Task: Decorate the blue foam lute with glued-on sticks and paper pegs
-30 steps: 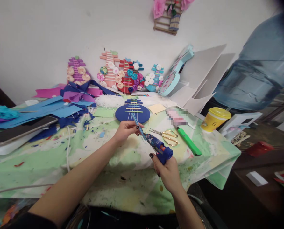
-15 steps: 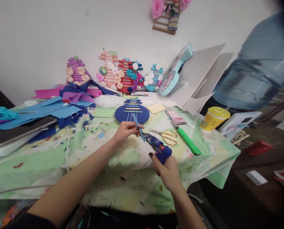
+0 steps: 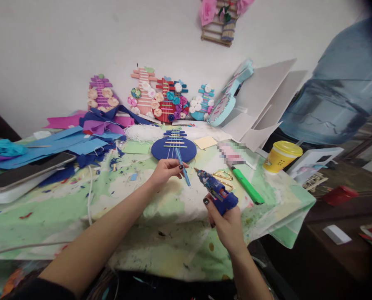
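Between the thumb and fingers of my left hand point(image 3: 164, 173) is a thin blue strip point(image 3: 183, 167), slanting over the table in front of the lute-shaped craft. My right hand point(image 3: 226, 221) is wrapped round a blue glue gun point(image 3: 217, 191), its nozzle pointing up and left, a short gap from the strip. The dark blue lute-shaped craft point(image 3: 173, 153) lies flat behind my left hand, with white strings and coloured crossbars. Gold-handled scissors point(image 3: 225, 175) lie behind the glue gun, their blades hidden by it. Beside them rests a green cutter-like tool point(image 3: 247, 185).
Several finished lute crafts point(image 3: 167, 98) lean along the wall. A phone point(image 3: 32, 170) and blue felt sheets point(image 3: 53, 143) lie at left, with a white cord point(image 3: 90, 196) nearby. A yellow cup point(image 3: 280, 156) stands at right, before a large water bottle point(image 3: 326, 83).
My right hand has drawn the glue gun right and slightly down, away from the blue strip. My left hand stays nearly where it was, still pinching the strip.
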